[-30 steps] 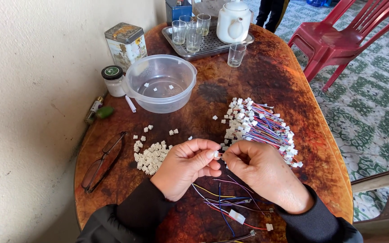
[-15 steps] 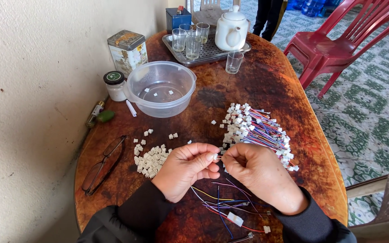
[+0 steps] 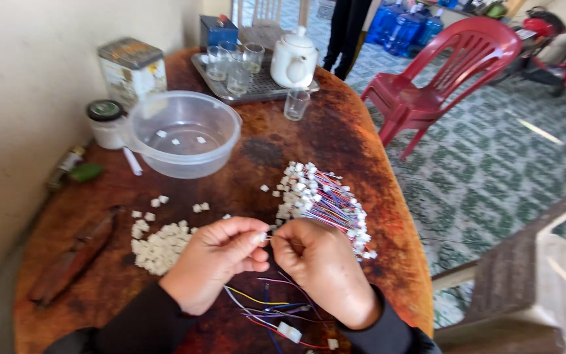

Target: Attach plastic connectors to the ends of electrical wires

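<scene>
Closest to me, loose coloured wires (image 3: 266, 314) trail across the table edge beneath the person's wrists, one ending in a white plug. Just above them the left hand (image 3: 214, 262) and right hand (image 3: 325, 272) meet fingertip to fingertip. The left thumb and forefinger are pinched tight on a small white connector housing (image 3: 259, 237). The right fingers are curled closed opposite it, apparently on a thin wire end, though that is too fine to make out.

Left of the hands lies a heap of white housings (image 3: 158, 246); to the right sits a bundle of finished wire leads (image 3: 325, 200) with white ends. Beyond is a clear plastic bowl (image 3: 185, 134) holding a few pieces, then a tin (image 3: 132, 69), a small jar (image 3: 106, 123), and a tray (image 3: 260, 88) with glasses and a white teapot (image 3: 294, 60). A red chair (image 3: 453, 75) stands on the tiled floor.

With a grip that small, the housing could easily slip and drop among the loose wires, or the wire could bend instead of seating.

Compared with a second ago, the hands sit in the same pinch; only the view has tipped upward, showing more of the room.
</scene>
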